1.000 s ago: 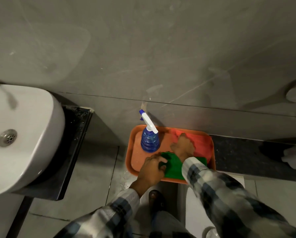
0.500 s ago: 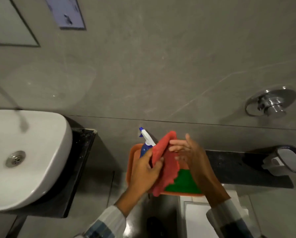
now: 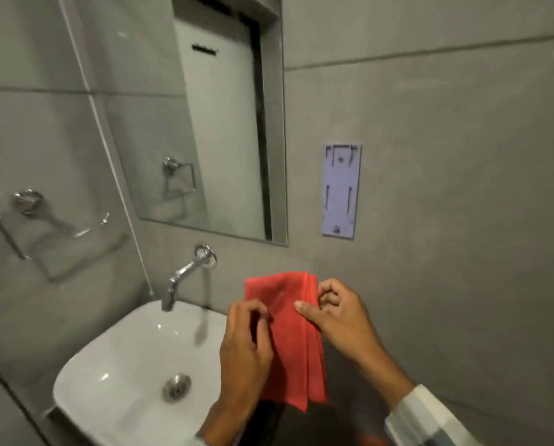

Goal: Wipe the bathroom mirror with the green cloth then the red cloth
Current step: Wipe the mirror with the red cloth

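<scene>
Both hands pinch the red cloth (image 3: 285,333) below the mirror (image 3: 205,123): left hand (image 3: 246,342) at left edge, right hand (image 3: 336,310) at folded right edge, likely squaring a wiping pad. Green cloth not visible.

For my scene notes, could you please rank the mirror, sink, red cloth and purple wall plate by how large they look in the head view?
1. mirror
2. sink
3. red cloth, held near the camera, so it may look larger than it is
4. purple wall plate
</scene>
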